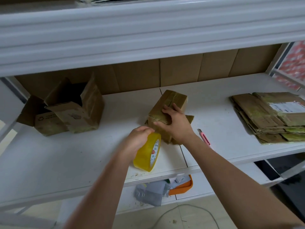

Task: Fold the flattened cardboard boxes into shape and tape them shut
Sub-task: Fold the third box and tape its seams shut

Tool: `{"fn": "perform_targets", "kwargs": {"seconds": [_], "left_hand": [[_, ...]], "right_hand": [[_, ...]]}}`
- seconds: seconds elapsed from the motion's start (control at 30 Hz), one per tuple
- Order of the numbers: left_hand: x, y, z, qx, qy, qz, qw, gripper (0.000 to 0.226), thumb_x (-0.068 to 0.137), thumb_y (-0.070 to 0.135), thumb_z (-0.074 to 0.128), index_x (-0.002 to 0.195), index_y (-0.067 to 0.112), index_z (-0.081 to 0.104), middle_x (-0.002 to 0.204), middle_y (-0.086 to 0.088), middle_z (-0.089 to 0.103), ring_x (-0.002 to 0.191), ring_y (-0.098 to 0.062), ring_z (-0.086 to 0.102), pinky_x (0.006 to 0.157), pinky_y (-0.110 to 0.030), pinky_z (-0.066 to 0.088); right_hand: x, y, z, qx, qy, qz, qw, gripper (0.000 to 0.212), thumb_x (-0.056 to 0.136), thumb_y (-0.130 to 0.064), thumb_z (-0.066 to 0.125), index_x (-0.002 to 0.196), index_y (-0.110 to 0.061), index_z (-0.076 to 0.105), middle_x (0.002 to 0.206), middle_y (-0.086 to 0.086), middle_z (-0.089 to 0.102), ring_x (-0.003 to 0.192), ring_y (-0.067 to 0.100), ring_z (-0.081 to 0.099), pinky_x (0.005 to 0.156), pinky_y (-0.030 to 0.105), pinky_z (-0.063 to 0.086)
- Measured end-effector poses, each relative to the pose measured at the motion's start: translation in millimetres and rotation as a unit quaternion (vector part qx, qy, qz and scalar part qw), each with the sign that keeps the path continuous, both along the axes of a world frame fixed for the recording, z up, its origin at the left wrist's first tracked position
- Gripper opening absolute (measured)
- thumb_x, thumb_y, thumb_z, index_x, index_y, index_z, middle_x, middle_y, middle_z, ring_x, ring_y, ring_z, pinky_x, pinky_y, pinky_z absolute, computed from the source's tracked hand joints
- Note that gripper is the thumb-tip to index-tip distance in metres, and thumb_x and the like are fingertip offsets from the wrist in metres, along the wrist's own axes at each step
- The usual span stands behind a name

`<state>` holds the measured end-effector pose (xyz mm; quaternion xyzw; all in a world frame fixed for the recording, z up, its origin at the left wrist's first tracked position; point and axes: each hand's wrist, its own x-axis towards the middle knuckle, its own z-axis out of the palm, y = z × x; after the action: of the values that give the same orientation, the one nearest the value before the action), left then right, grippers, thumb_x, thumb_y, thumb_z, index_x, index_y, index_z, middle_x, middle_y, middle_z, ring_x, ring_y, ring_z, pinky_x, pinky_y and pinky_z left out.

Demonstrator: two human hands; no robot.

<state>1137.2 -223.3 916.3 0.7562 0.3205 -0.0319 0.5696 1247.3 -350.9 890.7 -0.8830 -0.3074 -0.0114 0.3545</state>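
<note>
Cardboard boxes were at mixed stages. The small brown taped carton (166,111) sat mid-shelf on the white shelf board (66,156), folded into shape; your right hand (175,124) pressed its near end with spread fingers, while your left hand (138,139) gripped the yellow roll of clear packing tape (148,152), apparently drawing tape toward that end. Two brown open-flapped boxes (71,109) stood untaped at left. A stack of flattened brown cartons (270,116) remained unfolded at right. A pink utility knife (205,138) lay just beside your right wrist.
</note>
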Motion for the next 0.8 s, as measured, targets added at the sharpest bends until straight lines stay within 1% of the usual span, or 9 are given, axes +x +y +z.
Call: {"fn": "perform_targets", "kwargs": {"seconds": [0.13,0.23,0.33,0.4,0.5,0.57,0.67,0.73,0.8], "left_hand": [[3,-4,-1,-0.005,-0.009,0.03,1.0,0.017,0.096,0.041,0.057,0.106,0.03,0.066,0.097,0.002,0.067,0.078,-0.015,0.066,0.061,-0.023,0.053],[6,-7,-2,0.014,-0.024,0.056,0.998,0.013,0.095,0.04,0.06,0.092,0.028,0.065,0.105,-0.003,0.068,0.094,-0.023,0.065,0.091,-0.04,0.054],[3,-6,-5,0.024,-0.038,0.071,0.996,0.017,0.094,0.041,0.062,0.087,0.025,0.064,0.1,-0.003,0.069,0.089,-0.022,0.066,0.087,-0.037,0.055],[1,-6,-7,0.02,-0.052,0.073,0.996,0.018,0.093,0.041,0.063,0.09,0.023,0.066,0.096,-0.005,0.07,0.08,-0.02,0.069,0.077,-0.031,0.058],[2,-6,-9,0.028,-0.049,0.069,0.996,0.019,0.092,0.045,0.062,0.093,0.027,0.063,0.094,-0.003,0.07,0.08,-0.023,0.07,0.081,-0.039,0.06],[2,-5,-9,0.032,-0.041,0.067,0.996,0.019,0.093,0.048,0.06,0.094,0.029,0.059,0.092,-0.001,0.069,0.076,-0.022,0.071,0.08,-0.041,0.06],[2,-4,-8,0.031,-0.04,0.067,0.996,0.02,0.096,0.047,0.056,0.094,0.028,0.057,0.084,-0.001,0.07,0.062,-0.017,0.071,0.069,-0.034,0.061],[3,-4,-9,0.035,-0.039,0.063,0.997,0.019,0.098,0.044,0.054,0.095,0.026,0.058,0.084,-0.003,0.07,0.067,-0.02,0.071,0.065,-0.033,0.06],[5,-4,-8,0.035,-0.038,0.063,0.997,0.018,0.099,0.039,0.053,0.097,0.023,0.059,0.086,-0.006,0.069,0.073,-0.025,0.071,0.067,-0.034,0.059]], "right_hand": [[1,5,-3,-0.002,0.005,-0.003,1.0,0.067,0.084,-0.049,0.068,0.14,-0.017,0.049,0.153,-0.005,0.039,0.149,0.019,0.01,0.117,0.042,0.026],[-1,7,1,0.023,0.026,-0.005,0.999,0.065,0.084,-0.043,0.071,0.139,-0.016,0.049,0.152,-0.004,0.04,0.149,0.02,0.011,0.118,0.043,0.025],[1,-3,10,0.012,0.052,0.026,0.998,0.068,0.082,-0.047,0.071,0.14,-0.02,0.047,0.154,-0.007,0.036,0.149,0.017,0.009,0.119,0.041,0.021],[3,-21,13,0.051,0.068,0.045,0.995,0.068,0.083,-0.047,0.07,0.143,-0.027,0.044,0.153,-0.011,0.034,0.148,0.01,0.011,0.117,0.031,0.018],[3,-65,2,0.162,0.014,-0.081,0.983,0.039,0.091,-0.032,0.065,0.129,-0.025,0.059,0.131,-0.013,0.054,0.13,0.007,0.042,0.104,0.018,0.032],[7,-100,-17,0.101,-0.028,-0.187,0.977,0.026,0.092,-0.014,0.058,0.116,-0.019,0.069,0.116,0.002,0.064,0.114,0.023,0.055,0.091,0.028,0.045],[12,-142,-43,-0.105,-0.008,-0.149,0.983,0.052,0.086,0.006,0.048,0.127,-0.022,0.064,0.107,0.008,0.054,0.108,0.027,0.049,0.078,0.036,0.049],[11,-156,-51,-0.238,-0.029,-0.075,0.968,0.058,0.087,0.001,0.05,0.133,-0.035,0.057,0.108,0.003,0.047,0.107,0.022,0.044,0.069,0.03,0.046],[8,-165,-49,-0.313,-0.108,-0.025,0.943,0.046,0.092,-0.014,0.053,0.129,-0.041,0.057,0.103,-0.001,0.048,0.102,0.019,0.046,0.062,0.025,0.039]]}}
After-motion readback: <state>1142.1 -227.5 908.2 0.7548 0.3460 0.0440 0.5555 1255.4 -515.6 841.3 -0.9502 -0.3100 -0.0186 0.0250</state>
